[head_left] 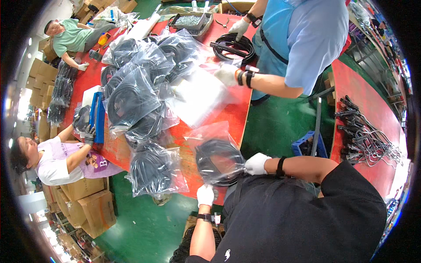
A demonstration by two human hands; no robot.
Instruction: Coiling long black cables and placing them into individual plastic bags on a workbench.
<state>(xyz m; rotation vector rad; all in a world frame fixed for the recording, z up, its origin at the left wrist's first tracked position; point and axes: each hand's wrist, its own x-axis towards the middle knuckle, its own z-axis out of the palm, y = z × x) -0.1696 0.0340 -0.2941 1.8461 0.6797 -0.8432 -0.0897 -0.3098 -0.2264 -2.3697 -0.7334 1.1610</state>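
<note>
bag [218, 158]: glossy clear plastic | shirt [307, 215]: matt cloth | cartons [98, 212]: matt cardboard

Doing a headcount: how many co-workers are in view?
3: one in blue, upper right; one in green, upper left; one in purple, left. Others may be hidden.

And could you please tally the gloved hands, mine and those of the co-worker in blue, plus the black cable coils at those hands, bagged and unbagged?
Your gloved left hand and right hand: 2
Co-worker's gloved hands: 2
Bagged cable coil: 1
Unbagged cable coil: 1
Total: 6
</note>
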